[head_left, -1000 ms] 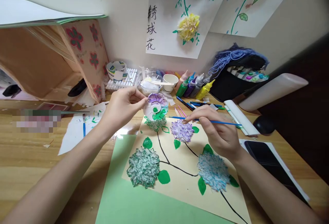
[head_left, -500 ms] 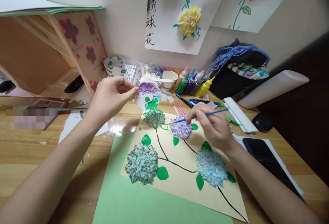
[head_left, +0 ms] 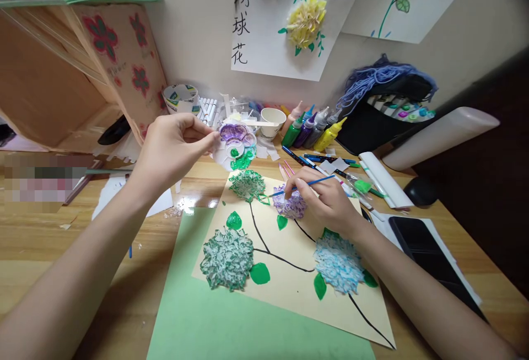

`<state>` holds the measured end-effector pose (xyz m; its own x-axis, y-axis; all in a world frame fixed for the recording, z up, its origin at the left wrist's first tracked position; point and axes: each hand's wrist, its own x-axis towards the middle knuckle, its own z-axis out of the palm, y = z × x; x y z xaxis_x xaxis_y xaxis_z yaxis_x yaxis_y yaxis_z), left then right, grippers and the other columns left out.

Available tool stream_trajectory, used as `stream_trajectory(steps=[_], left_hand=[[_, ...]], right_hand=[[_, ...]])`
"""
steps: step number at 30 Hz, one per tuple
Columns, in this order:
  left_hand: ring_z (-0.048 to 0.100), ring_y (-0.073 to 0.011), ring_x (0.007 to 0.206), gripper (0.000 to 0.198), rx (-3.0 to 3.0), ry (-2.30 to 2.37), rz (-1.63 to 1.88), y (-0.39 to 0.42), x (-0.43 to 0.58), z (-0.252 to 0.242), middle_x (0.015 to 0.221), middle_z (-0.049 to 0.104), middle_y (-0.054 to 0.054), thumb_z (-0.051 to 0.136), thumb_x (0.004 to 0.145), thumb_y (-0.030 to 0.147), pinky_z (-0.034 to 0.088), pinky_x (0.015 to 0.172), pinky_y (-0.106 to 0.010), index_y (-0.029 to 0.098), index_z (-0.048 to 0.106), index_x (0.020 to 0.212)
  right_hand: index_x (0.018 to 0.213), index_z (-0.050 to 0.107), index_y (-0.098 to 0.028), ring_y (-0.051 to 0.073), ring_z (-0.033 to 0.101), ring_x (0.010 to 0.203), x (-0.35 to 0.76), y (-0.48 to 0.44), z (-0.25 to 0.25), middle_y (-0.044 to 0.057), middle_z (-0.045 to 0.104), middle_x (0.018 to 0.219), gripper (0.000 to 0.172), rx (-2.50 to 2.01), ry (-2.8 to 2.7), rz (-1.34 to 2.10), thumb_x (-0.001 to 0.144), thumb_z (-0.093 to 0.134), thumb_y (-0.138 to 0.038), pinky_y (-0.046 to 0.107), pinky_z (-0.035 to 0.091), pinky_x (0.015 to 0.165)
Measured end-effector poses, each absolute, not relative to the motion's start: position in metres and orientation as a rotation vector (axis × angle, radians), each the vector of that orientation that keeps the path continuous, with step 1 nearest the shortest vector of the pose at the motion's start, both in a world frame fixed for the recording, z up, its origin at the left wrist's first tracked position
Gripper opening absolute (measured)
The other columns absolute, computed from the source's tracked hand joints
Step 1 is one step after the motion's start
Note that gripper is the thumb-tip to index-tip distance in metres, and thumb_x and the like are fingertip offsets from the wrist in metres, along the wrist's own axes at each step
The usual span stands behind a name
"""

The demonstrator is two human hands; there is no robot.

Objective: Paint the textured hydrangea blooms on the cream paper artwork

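Observation:
My left hand point(head_left: 173, 145) pinches a white flower-shaped paint palette point(head_left: 235, 148) smeared with purple and green, held up above the desk. My right hand point(head_left: 326, 203) grips a thin blue paintbrush point(head_left: 306, 184), its tip lowered to the left edge of the purple paper flower point(head_left: 289, 204). That flower sits on a cream sheet point(head_left: 289, 272) painted with black stems, green leaves, a small green flower point(head_left: 247, 184), a larger green-white flower point(head_left: 227, 258) and a blue flower point(head_left: 339, 263). The cream sheet lies on green paper point(head_left: 198, 316).
Paint bottles point(head_left: 309, 131), a white cup point(head_left: 273, 120), a tape roll point(head_left: 181, 98) and markers crowd the back of the wooden desk. A dark tablet point(head_left: 433, 258) lies at right, loose pens point(head_left: 330, 164) behind my right hand. A decorated cardboard box point(head_left: 74, 73) stands at left.
My right hand has dropped from beside the palette down to the purple flower, the brush tip now at the flower's edge. The left hand with the palette has stayed raised.

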<state>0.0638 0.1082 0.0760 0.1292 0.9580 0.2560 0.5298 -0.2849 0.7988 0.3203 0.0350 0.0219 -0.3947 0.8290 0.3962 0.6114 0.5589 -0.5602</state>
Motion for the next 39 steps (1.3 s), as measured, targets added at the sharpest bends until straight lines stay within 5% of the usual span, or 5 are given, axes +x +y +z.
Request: stream_trajectory(steps=[39], left_hand=[[0.066,-0.0145,0.074,0.019,1.891,1.421,1.057,0.1039,0.0631,0.0821,0.081,0.072,-0.006,0.064,0.075,0.034,0.053,0.070,-0.026,0.015,0.068,0.079]], right_hand=[[0.075,0.055,-0.020,0.016,0.057,0.073,0.3240,0.0362,0.0265,0.003,0.061,0.072,0.029,-1.102,-2.227,0.381,0.094,0.034,-0.017,0.031,0.043,0.072]])
